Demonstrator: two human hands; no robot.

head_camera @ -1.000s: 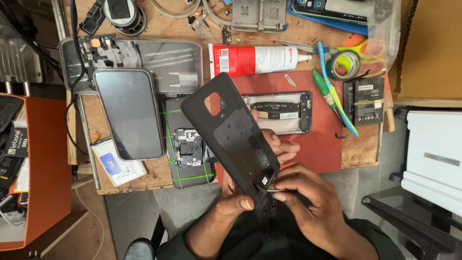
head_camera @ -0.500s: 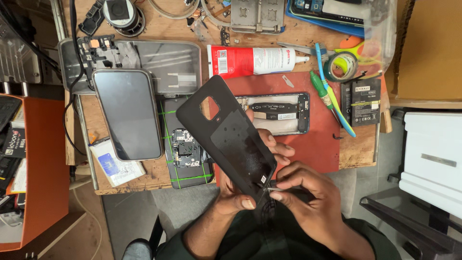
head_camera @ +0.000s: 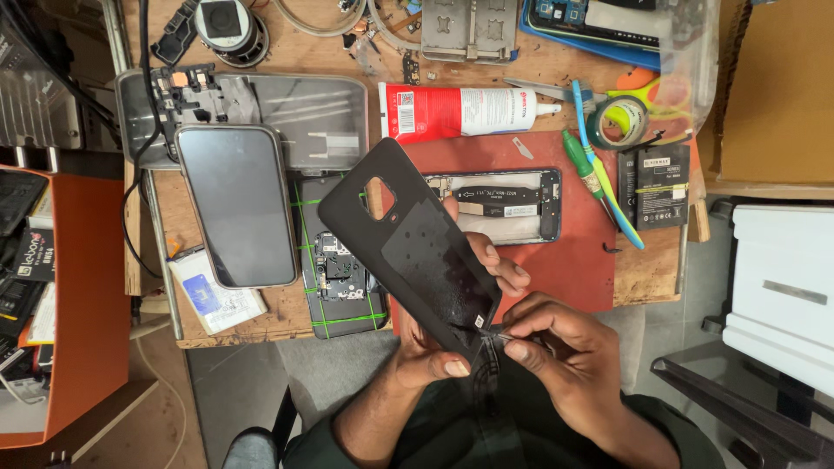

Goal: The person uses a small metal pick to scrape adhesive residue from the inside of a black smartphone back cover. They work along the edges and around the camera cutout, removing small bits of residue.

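black phone back cover (head_camera: 415, 254), held tilted above the red mat (head_camera: 584, 260), camera cutout toward the upper left, lower corner down near the chest. gripped along its bottom edge by the left hand (head_camera: 434, 352), thumb pressed on the near face, fingers (head_camera: 499, 271) wrapped behind and showing past the right edge. pinched at that lower corner by the right hand (head_camera: 565, 356), thumb and forefinger closed on something thin and pale, too small to tell whether film, strip or tool.

compared with a second ago: swung a little more upright and drawn slightly closer, right-hand pinch kept at the same corner, so work concentrated on that one edge and apparently only just under way.

behind the cover, lying on the mat: opened phone body (head_camera: 512, 204), insides exposed. left of it, another opened phone frame (head_camera: 334, 278) crossed by green tape, and a phone with dark glass screen (head_camera: 236, 217) face up, overlapping a grey tray (head_camera: 321, 113).

packages and labels: long red-and-white tube (head_camera: 460, 111) lying flat above the mat, white nozzle pointing right; flat black rectangular battery pack (head_camera: 653, 185) with pale print at the right; small white card with a blue patch (head_camera: 213, 300) at the bench's lower left; roll of yellow tape (head_camera: 621, 117) beside green and blue tools.
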